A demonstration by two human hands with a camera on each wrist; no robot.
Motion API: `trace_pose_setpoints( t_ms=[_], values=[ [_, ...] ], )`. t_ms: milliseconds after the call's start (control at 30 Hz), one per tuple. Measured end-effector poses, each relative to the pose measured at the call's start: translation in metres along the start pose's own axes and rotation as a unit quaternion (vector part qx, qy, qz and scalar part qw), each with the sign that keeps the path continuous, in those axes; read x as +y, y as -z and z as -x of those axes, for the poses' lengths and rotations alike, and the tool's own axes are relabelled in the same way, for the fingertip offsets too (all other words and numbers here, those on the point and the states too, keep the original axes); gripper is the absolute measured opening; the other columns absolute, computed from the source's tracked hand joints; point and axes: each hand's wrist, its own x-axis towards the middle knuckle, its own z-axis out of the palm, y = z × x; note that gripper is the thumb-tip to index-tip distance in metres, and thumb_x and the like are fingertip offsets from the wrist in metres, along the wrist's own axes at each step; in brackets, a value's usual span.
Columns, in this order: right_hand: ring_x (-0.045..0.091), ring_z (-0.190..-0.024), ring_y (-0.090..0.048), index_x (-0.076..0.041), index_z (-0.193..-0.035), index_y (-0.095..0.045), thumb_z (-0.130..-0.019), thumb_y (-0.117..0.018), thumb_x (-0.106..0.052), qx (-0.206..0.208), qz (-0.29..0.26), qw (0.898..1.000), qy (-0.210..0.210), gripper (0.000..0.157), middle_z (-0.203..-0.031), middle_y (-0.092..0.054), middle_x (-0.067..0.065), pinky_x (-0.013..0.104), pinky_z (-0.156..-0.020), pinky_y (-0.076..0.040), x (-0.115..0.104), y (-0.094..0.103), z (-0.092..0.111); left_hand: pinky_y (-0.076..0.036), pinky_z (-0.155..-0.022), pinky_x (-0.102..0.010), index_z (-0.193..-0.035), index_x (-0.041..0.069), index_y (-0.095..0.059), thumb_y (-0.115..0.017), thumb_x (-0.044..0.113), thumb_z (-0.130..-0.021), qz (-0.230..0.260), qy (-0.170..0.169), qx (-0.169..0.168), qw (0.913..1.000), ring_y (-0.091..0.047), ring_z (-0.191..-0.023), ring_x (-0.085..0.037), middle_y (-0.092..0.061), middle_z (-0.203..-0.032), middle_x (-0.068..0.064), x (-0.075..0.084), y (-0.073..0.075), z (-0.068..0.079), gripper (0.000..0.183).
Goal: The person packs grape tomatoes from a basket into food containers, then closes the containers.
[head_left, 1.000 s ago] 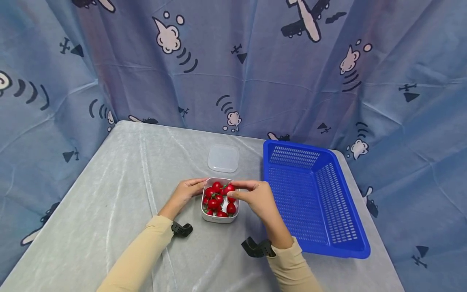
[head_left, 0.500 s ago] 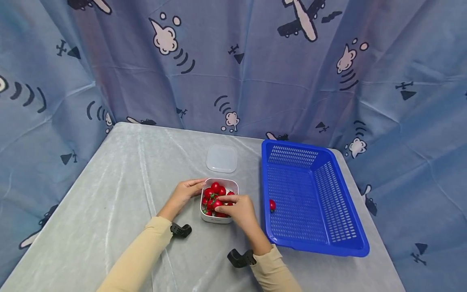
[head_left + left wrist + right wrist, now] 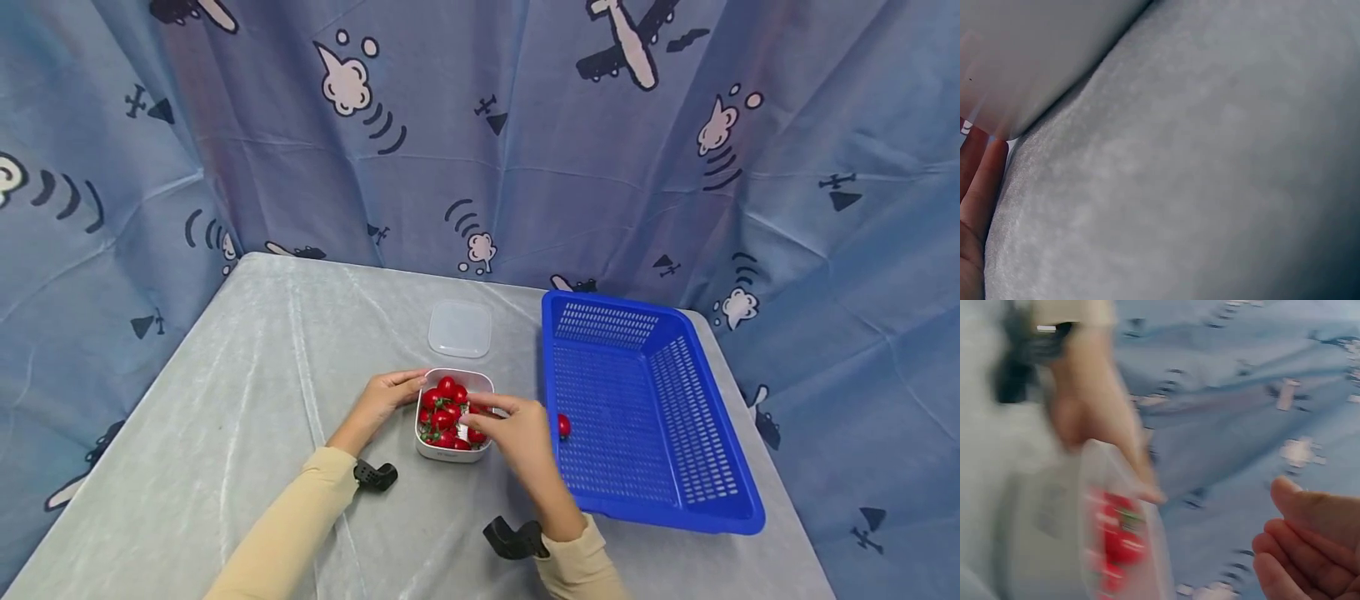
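A white square container (image 3: pixel 450 455) full of red cherry tomatoes (image 3: pixel 442 419) stands on the table. My left hand (image 3: pixel 381 403) holds it by its far left corner; in the left wrist view the fingers (image 3: pixel 984 187) lie along its outer wall. Over its right side hovers my right hand (image 3: pixel 521 437), thumb and fingers apart. The right wrist view shows nothing between that hand's thumb and fingers (image 3: pixel 1310 550). A single tomato (image 3: pixel 564 426) lies inside the blue plastic basket (image 3: pixel 652 517), by its left wall.
Behind the container a translucent lid (image 3: pixel 460 329) lies flat on the grey table cloth (image 3: pixel 360 333). The basket takes up the table's right side. A blue patterned curtain (image 3: pixel 420 167) hangs behind the table.
A tomato has appeared in the basket since the first frame. My right hand reached into the container half a second ago and has since shifted right. The left hand stays put.
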Motion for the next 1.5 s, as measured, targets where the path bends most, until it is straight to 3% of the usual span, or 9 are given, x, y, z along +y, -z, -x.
trace_pose_setpoints(
  t_ms=[200, 433, 500, 600, 700, 833, 1133, 1367, 1500],
  values=[
    [0.008, -0.089, -0.070, -0.011, -0.102, -0.080, -0.075, -0.088, -0.022, 0.018, -0.030, 0.999, -0.030, 0.030, -0.104, -0.078, 0.006, 0.016, -0.072, -0.054, -0.013, 0.060, -0.007, -0.056, -0.084, -0.018, -0.130, -0.005, -0.062, -0.069, 0.020, -0.094, -0.006, -0.003, 0.008, 0.9999, -0.068, -0.090, 0.002, -0.074, -0.111, 0.004, 0.002, 0.000, 0.002, 0.044],
    [-0.002, -0.092, -0.069, -0.003, -0.116, -0.074, -0.082, -0.083, -0.027, -0.004, -0.023, 0.999, -0.026, 0.043, -0.109, -0.077, 0.004, 0.013, -0.086, -0.053, 0.013, 0.115, -0.028, -0.057, -0.086, -0.019, -0.130, -0.004, -0.063, -0.069, 0.019, -0.094, -0.004, 0.006, 0.004, 1.0000, -0.069, -0.090, 0.001, -0.074, -0.111, 0.004, 0.000, -0.002, 0.002, 0.043],
    [-0.002, -0.092, -0.070, -0.002, -0.118, -0.073, -0.083, -0.082, -0.029, -0.029, -0.004, 0.999, -0.023, 0.045, -0.110, -0.076, 0.005, 0.017, -0.091, -0.054, 0.024, 0.126, -0.037, -0.056, -0.086, -0.019, -0.129, -0.004, -0.063, -0.069, 0.019, -0.094, -0.004, 0.006, 0.006, 1.0000, -0.069, -0.090, 0.001, -0.075, -0.110, 0.004, 0.000, -0.003, 0.003, 0.042],
    [0.002, -0.096, -0.071, -0.002, -0.120, -0.071, -0.086, -0.079, -0.030, -0.076, 0.020, 0.997, -0.012, 0.045, -0.115, -0.075, 0.010, 0.034, -0.102, -0.053, 0.040, 0.138, -0.051, -0.056, -0.086, -0.019, -0.129, -0.004, -0.063, -0.069, 0.019, -0.094, 0.000, 0.001, 0.011, 0.9999, -0.069, -0.090, 0.000, -0.075, -0.107, 0.005, 0.001, -0.003, 0.003, 0.042],
    [0.012, -0.106, -0.070, -0.003, -0.121, -0.071, -0.088, -0.077, -0.027, -0.119, 0.040, 0.992, -0.009, 0.042, -0.118, -0.073, 0.014, 0.051, -0.110, -0.045, 0.056, 0.144, -0.063, -0.056, -0.085, -0.019, -0.129, -0.005, -0.063, -0.068, 0.019, -0.094, -0.001, -0.003, 0.008, 1.0000, -0.069, -0.089, 0.001, -0.075, -0.105, 0.007, 0.003, -0.003, 0.003, 0.043],
    [0.023, -0.112, -0.068, -0.004, -0.122, -0.070, -0.087, -0.077, -0.025, -0.166, 0.062, 0.984, -0.031, 0.042, -0.118, -0.073, 0.014, 0.060, -0.112, -0.039, 0.074, 0.145, -0.075, -0.056, -0.084, -0.018, -0.131, -0.005, -0.061, -0.067, 0.020, -0.095, -0.005, -0.002, 0.000, 1.0000, -0.068, -0.089, 0.002, -0.075, -0.105, 0.008, 0.003, -0.003, 0.003, 0.044],
    [0.024, -0.112, -0.069, 0.001, -0.122, -0.070, -0.089, -0.075, -0.017, -0.232, 0.063, 0.970, -0.043, 0.038, -0.119, -0.072, 0.017, 0.054, -0.110, -0.044, 0.102, 0.140, -0.088, -0.056, -0.084, -0.017, -0.130, -0.005, -0.062, -0.068, 0.018, -0.094, -0.007, 0.002, 0.011, 0.9999, -0.068, -0.089, 0.003, -0.075, -0.108, 0.006, 0.004, -0.004, 0.004, 0.043],
    [0.023, -0.109, -0.071, 0.004, -0.121, -0.069, -0.085, -0.079, -0.017, -0.270, 0.085, 0.958, -0.050, 0.042, -0.117, -0.072, 0.018, 0.059, -0.115, -0.034, 0.116, 0.135, -0.092, -0.056, -0.084, -0.018, -0.130, -0.005, -0.062, -0.068, 0.019, -0.095, -0.009, 0.001, 0.009, 0.9999, -0.068, -0.090, 0.002, -0.075, -0.112, 0.001, 0.005, -0.004, 0.006, 0.043],
    [0.015, -0.096, -0.073, 0.003, -0.118, -0.071, -0.080, -0.084, -0.018, -0.274, 0.111, 0.954, -0.047, 0.045, -0.109, -0.075, 0.015, 0.048, -0.106, -0.048, 0.118, 0.132, -0.092, -0.056, -0.085, -0.018, -0.130, -0.006, -0.062, -0.067, 0.018, -0.095, -0.006, -0.002, 0.007, 1.0000, -0.068, -0.090, 0.002, -0.075, -0.109, 0.002, 0.006, -0.005, 0.006, 0.043]
  ],
)
